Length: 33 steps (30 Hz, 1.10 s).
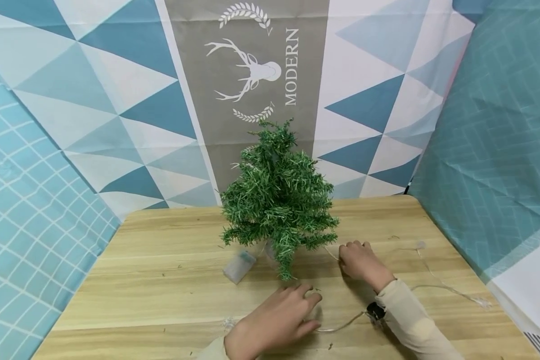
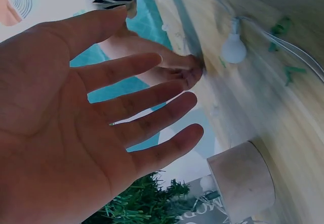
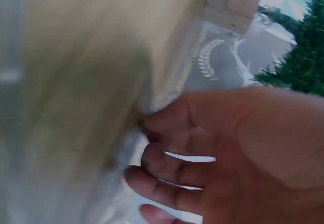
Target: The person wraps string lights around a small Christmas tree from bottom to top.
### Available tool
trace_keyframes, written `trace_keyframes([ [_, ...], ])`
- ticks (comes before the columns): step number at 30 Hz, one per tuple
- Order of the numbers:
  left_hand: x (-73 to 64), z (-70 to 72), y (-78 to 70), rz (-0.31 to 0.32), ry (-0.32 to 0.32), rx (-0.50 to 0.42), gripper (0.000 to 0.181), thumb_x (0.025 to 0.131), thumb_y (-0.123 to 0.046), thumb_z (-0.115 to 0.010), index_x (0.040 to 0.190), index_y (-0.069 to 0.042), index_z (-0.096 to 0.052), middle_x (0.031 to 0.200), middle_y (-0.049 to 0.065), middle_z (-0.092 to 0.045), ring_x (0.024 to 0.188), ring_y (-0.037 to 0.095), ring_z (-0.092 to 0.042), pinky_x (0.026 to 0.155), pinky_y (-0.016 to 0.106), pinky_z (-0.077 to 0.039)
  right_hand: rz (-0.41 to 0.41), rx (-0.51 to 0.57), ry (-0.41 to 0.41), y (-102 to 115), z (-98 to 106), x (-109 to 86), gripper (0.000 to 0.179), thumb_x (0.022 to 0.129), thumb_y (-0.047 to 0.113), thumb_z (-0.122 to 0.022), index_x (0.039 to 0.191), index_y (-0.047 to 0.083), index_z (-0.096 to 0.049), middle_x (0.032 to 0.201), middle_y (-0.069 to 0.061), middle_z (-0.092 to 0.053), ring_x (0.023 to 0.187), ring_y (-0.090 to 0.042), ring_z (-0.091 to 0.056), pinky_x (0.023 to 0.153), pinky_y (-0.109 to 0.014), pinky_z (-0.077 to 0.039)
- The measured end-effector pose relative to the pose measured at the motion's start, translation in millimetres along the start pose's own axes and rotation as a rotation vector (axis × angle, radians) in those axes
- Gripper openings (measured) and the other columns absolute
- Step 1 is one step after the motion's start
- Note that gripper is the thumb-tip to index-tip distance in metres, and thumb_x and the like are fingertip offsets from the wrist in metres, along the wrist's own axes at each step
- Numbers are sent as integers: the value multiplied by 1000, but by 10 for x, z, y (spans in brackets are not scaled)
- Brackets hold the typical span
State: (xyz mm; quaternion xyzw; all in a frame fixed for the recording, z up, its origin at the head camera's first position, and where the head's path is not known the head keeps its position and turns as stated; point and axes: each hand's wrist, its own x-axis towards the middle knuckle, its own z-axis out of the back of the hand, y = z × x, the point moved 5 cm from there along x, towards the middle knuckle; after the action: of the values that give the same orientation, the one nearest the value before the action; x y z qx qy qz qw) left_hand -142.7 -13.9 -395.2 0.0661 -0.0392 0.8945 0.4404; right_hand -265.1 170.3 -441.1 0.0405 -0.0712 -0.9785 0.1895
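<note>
A small green artificial Christmas tree point(image 1: 279, 195) stands upright on the table, its pale round base point(image 2: 245, 181) seen from the side in the left wrist view. My left hand point(image 1: 279, 317) hovers in front of the tree, fingers spread and palm bare in the left wrist view. To the right of the tree, my right hand point(image 1: 362, 262) is low at the tabletop. Its thumb and forefinger tips point(image 3: 152, 125) come together there, pinching the thin string-light wire point(image 1: 330, 254) that runs out from under the branches. A small bulb point(image 2: 234, 49) lies on this string.
A whitish translucent battery box point(image 1: 240, 266) lies left of the tree base. More wire point(image 1: 445, 287) trails across the table's right side, with clear light pieces point(image 1: 481, 302) along it. Another light piece point(image 1: 228, 322) sits by my left wrist. Patterned cloth point(image 1: 364, 100) hangs behind.
</note>
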Motion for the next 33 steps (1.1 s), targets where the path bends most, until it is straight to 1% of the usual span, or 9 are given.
trace_keyframes([
  [5, 13, 8, 10, 41, 34, -35, 41, 96, -43, -64, 126, -16, -64, 128, 3, -61, 117, 19, -60, 94, 38, -54, 18, 143, 101, 15, 112, -41, 9, 94, 18, -63, 91, 10, -59, 87, -5, -59, 84, -27, -58, 82, -52, -47],
  [7, 19, 18, 13, 45, 29, -54, 40, 96, -41, -64, 126, -15, -64, 129, 5, -61, 115, 19, -61, 92, 37, -55, 28, 243, 100, 12, 220, -80, 7, 98, 16, -57, 95, 10, -56, 78, -4, -56, 70, -21, -55, 70, -43, -50],
  [10, 33, 49, 15, 45, -9, -83, 38, 97, -38, -64, 125, -13, -64, 126, 5, -62, 109, 18, -64, 86, 33, -57, 60, 340, 65, 25, 427, -175, 5, 99, 11, -53, 95, 10, -55, 67, -1, -49, 55, -13, -45, 51, -30, -42],
  [16, 51, 117, -51, 2, -143, -72, 37, 97, -35, -65, 125, -10, -64, 122, 6, -64, 108, 17, -64, 88, 28, -56, 74, 225, -71, 63, 804, -403, 14, 95, 8, -62, 81, 8, -64, 71, 2, -55, 59, -9, -48, 55, -28, -43],
  [20, 59, 151, -149, -39, -197, -64, 37, 97, -32, -65, 127, -10, -63, 123, 5, -63, 113, 15, -61, 92, 25, -53, 108, 132, -171, 92, 970, -517, 23, 93, 3, -63, 73, 13, -61, 66, 4, -50, 58, -7, -42, 54, -26, -39],
  [23, 49, 233, -203, -49, -267, -80, 39, 99, -30, -62, 132, -10, -58, 129, 5, -59, 119, 16, -57, 97, 25, -50, 148, 128, -196, 176, 1067, -613, 20, 95, 6, -64, 79, 18, -63, 66, 10, -51, 55, -3, -39, 52, -24, -37],
  [26, 25, 350, -230, -51, -383, -118, 43, 99, -27, -60, 137, -8, -53, 137, 7, -52, 128, 18, -50, 103, 27, -46, 200, 142, -221, 305, 1148, -711, 14, 96, 10, -64, 86, 20, -67, 65, 14, -53, 51, 2, -40, 51, -22, -40],
  [29, 2, 455, -233, -53, -504, -135, 50, 97, -22, -61, 142, -4, -47, 143, 11, -47, 133, 21, -45, 106, 29, -44, 258, 112, -306, 430, 1211, -789, 13, 95, 9, -66, 89, 20, -68, 65, 17, -55, 51, 5, -41, 53, -21, -43],
  [33, -11, 518, -221, -39, -591, -145, 55, 96, -21, -60, 144, 0, -44, 146, 14, -44, 136, 23, -43, 110, 30, -40, 324, 56, -457, 568, 1253, -854, 14, 92, 8, -69, 86, 21, -67, 66, 17, -55, 52, 7, -39, 52, -19, -42],
])
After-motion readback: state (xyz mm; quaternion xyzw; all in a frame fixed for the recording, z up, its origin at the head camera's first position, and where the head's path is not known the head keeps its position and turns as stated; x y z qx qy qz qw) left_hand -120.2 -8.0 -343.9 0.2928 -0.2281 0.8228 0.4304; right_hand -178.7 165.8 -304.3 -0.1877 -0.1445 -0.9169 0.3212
